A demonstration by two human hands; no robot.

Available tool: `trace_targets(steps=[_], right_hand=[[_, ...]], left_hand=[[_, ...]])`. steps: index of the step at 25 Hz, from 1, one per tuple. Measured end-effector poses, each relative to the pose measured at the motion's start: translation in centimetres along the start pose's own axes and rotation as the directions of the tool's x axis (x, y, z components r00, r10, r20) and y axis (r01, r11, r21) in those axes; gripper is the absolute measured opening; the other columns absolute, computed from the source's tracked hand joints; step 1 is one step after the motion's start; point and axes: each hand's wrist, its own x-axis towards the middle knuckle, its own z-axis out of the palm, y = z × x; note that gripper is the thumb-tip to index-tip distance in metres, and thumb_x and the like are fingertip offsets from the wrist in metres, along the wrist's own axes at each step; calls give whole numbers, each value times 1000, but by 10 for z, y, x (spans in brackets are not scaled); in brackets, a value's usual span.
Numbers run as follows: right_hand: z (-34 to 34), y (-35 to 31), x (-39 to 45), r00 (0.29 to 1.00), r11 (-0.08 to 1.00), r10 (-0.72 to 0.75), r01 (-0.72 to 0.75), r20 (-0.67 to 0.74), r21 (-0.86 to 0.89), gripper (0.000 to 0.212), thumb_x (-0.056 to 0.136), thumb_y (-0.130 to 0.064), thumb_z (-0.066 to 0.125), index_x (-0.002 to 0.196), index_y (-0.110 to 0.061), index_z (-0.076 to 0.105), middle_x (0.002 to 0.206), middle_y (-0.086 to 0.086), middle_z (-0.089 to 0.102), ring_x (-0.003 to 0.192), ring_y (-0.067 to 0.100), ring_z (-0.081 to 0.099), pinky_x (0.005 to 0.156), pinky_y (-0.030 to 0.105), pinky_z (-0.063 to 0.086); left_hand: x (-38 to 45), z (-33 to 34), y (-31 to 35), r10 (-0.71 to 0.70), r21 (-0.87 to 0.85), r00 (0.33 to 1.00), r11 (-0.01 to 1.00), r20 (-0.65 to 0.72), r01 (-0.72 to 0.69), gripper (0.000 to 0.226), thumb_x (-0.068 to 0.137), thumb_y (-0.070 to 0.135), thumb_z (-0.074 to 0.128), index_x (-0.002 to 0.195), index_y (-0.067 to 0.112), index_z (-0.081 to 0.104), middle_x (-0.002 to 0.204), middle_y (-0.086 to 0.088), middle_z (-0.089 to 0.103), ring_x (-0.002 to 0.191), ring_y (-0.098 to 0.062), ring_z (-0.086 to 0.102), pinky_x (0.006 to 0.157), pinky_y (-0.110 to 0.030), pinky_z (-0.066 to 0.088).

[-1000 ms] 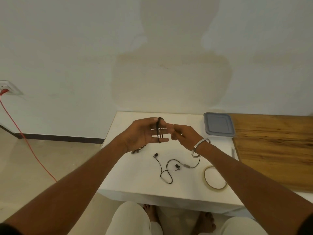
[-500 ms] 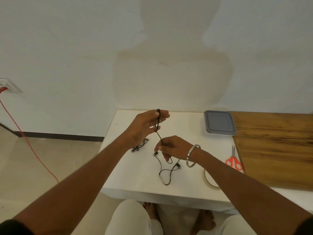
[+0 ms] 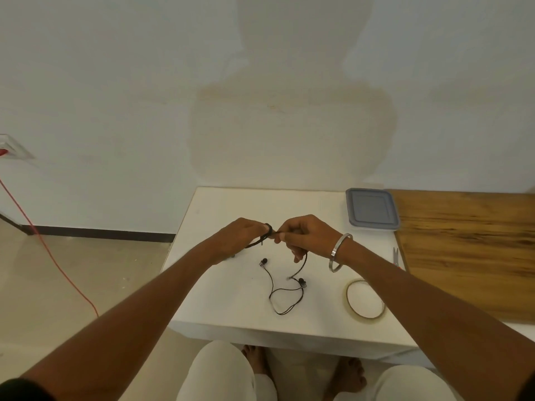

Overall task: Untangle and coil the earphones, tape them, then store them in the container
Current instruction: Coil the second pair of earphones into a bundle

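While the left hand [image 3: 241, 237] pinches the small coil at its fingertips, the right hand [image 3: 307, 237] grips the earphones [image 3: 285, 293] cable and feeds it across. 2 earbuds and slack loops lie on the worktop [image 3: 231, 299]. Risk here, I'd say: trailing loops knot, or the coil slips off. Tape roll [image 3: 365, 298] and container [image 3: 372, 209] wait, well apart.

White table [image 3: 220, 299]: earphones [image 3: 285, 295], tape [image 3: 365, 298], container [image 3: 371, 208].
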Motion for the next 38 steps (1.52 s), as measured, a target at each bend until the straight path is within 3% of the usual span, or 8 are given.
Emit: trace_targets(steps=[2,5,9,20,24,29,34,38], right_hand=[[-7,1,0,999,1000,-2,2,-47,3,17,92,-22,57,86,-13,70,51,-6,49,46,13,48,56,31,55],[-13,3,0,991,999,-3,-3,-136,-39,16,92,-24,57,86,-17,70,51,-10,46,45,10,44,53,29,55],[-12,7,2,978,994,-32,9,-204,-113,9,91,-28,59,84,-27,66,53,-13,53,46,4,49,51,21,52],[12,9,1,987,998,11,-20,-163,-52,26,98,-32,43,85,-28,64,59,-7,57,52,14,52,55,24,50],[23,11,3,996,998,68,-67,-52,13,29,98,-34,43,95,-22,69,61,-2,60,49,13,53,54,24,51],[22,3,2,998,997,52,-55,45,59,24,94,-34,52,92,-18,70,57,1,60,49,17,54,52,27,52],[14,-3,2,998,996,61,-63,29,56,20,89,-32,60,87,-15,70,54,0,57,46,17,50,50,27,51],[4,-5,-2,999,998,21,-19,-39,62,22,91,-28,59,76,-15,70,50,-6,53,44,13,49,49,26,49]], left_hand=[[-5,-2,0,2,-10,995,1000,105,-1,33,100,33,43,95,31,76,94,11,63,70,-8,54,77,-31,49],[-8,-5,3,-8,-129,959,991,283,46,28,98,32,52,108,18,74,90,16,74,80,11,63,70,-12,52],[-4,-6,10,58,-333,922,940,383,79,27,96,21,53,114,6,67,124,-8,67,123,-17,59,104,-42,45],[3,-5,36,315,-868,945,490,88,-83,29,95,21,52,117,7,66,130,-21,60,129,-41,50,105,-59,41],[7,-8,37,247,-715,966,661,-80,-228,33,98,27,47,124,14,63,132,-10,62,127,-27,55,106,-51,43],[7,-8,27,112,-397,991,909,-72,-131,51,94,58,36,122,27,65,134,6,60,135,-18,45,114,-44,32],[5,-2,15,82,-27,996,996,-24,-83,53,89,72,29,114,45,66,117,22,61,106,4,50,98,-32,29],[9,-4,4,-15,117,1000,993,-14,17,58,78,84,25,92,51,70,99,0,58,90,-20,50,85,-38,37]])
